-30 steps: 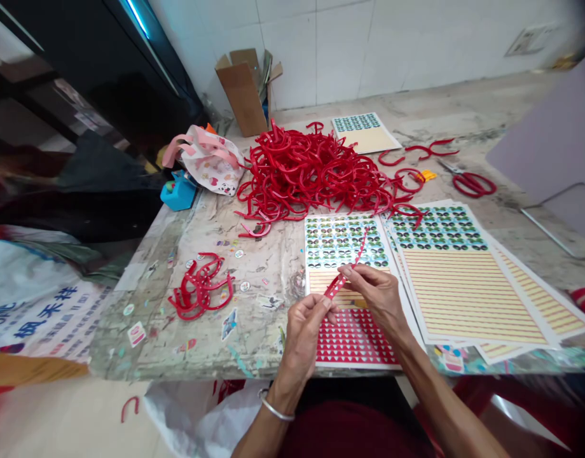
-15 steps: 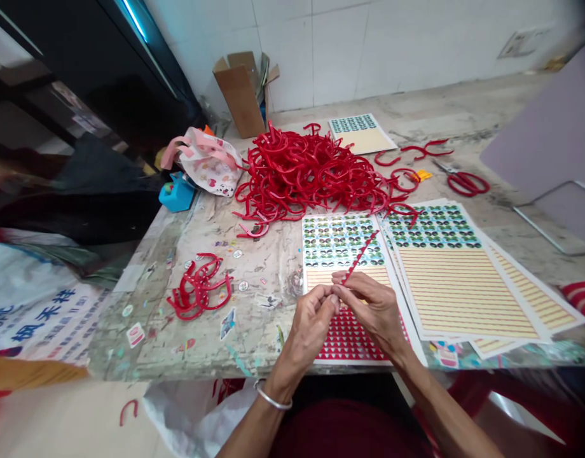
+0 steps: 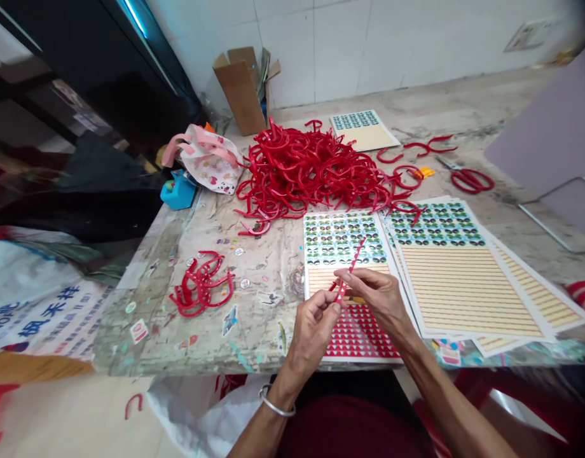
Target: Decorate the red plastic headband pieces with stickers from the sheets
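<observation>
My left hand (image 3: pixel 316 321) pinches the lower end of a thin red strip with white marks (image 3: pixel 355 257), and my right hand (image 3: pixel 373 294) holds it a little higher up. The strip's free end points up and away. A short dark red end sticks out left of my fingertips. Under both hands lies a sticker sheet (image 3: pixel 364 334) with red and white rows at the bottom and green-blue prints at the top. A big heap of red curved bands (image 3: pixel 306 168) is beyond it. To the left sits a small pile of white-marked red bands (image 3: pixel 201 286).
More striped sheets (image 3: pixel 468 292) overlap at the right, with red-handled scissors (image 3: pixel 471 181) behind them. A cardboard box (image 3: pixel 242 95), a patterned bag (image 3: pixel 211 162) and a blue container (image 3: pixel 178 194) stand at the back left.
The strip's free end has swung left and down, and more of its white-marked face shows between my hands. My fingertips have parted slightly.
</observation>
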`<state>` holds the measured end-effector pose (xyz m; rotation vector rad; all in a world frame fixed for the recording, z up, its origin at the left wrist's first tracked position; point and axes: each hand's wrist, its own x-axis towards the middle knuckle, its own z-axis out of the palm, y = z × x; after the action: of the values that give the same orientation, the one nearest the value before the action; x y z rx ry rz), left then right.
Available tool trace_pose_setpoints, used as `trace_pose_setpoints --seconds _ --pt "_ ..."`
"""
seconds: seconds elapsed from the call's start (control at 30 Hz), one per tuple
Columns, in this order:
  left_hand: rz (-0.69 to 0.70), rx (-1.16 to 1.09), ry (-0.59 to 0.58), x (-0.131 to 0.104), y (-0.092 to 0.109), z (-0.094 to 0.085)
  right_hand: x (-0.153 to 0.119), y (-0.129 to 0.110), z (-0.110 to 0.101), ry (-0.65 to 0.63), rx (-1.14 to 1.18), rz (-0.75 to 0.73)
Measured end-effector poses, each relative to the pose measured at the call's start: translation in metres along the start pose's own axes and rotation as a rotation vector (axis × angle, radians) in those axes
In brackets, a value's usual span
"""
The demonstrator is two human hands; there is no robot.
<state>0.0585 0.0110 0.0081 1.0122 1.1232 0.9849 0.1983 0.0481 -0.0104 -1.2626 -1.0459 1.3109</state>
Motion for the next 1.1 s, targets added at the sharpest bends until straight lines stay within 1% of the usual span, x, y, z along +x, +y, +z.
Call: trace_pose_setpoints --seconds 0.07,0.17,0.23,0.3,0.37,0.47,0.57,0.67,0.87,0.93,1.1 --pt "-0.007 -0.005 -0.003 0.000 -0.002 -0.001 -0.001 0.000 -0.002 0.002 -0.081 -0.082" --pt "0.020 0.046 0.004 0.000 -0.002 0.000 -0.003 0.000 -0.003 0.035 -0.287 -0.333" --pt "0.060 0.123 0.023 0.001 -0.002 0.001 -0.004 0.000 -0.003 0.084 -0.418 -0.501" --pt "0.103 0.207 0.047 0.001 -0.003 0.003 -0.006 -0.002 -0.003 0.136 -0.518 -0.638" --pt "0.144 0.283 0.077 0.002 -0.005 0.005 -0.009 -0.004 -0.002 0.184 -0.587 -0.751" --pt "0.218 0.392 0.123 0.003 -0.010 0.008 -0.015 -0.010 -0.002 0.204 -0.666 -0.870" --pt "0.293 0.457 0.134 0.004 -0.014 0.009 -0.018 -0.016 -0.002 0.201 -0.715 -0.896" --pt "0.330 0.490 0.127 0.004 -0.015 0.009 -0.020 -0.019 -0.001 0.243 -0.718 -0.877" --pt "0.443 0.565 0.140 0.004 -0.014 0.008 -0.022 -0.018 0.000 0.282 -0.725 -0.918" --pt "0.457 0.558 0.134 0.004 -0.014 0.008 -0.019 -0.016 0.000 0.269 -0.692 -0.881" --pt "0.422 0.479 0.134 0.001 -0.012 0.009 -0.011 -0.008 0.002 0.240 -0.551 -0.668"
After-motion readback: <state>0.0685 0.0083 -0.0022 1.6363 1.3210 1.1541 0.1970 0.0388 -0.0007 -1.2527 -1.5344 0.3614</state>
